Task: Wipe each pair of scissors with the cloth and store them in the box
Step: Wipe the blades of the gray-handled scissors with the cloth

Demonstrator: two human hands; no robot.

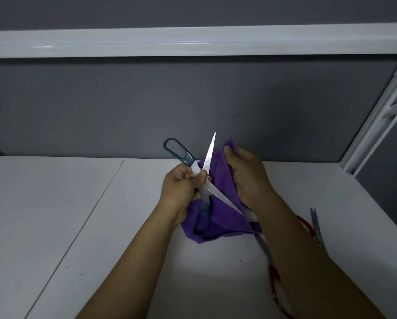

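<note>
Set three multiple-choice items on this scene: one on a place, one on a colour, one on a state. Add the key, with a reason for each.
1. Where do the red-handled scissors lie?
A. On the table, at the person's right
B. Inside a box
C. On the white shelf above

2. What colour is the cloth?
A. Yellow
B. Purple
C. White

3. How do the blades of the dark-handled scissors stand?
A. Shut together
B. Folded fully inside the cloth
C. Spread wide apart

Key:
1 A: their red handles and grey blades show on the table at the right.
2 B: the cloth that the right hand grips is purple.
3 C: the left hand holds them near the pivot, one blade pointing up and the other down to the right.
</note>
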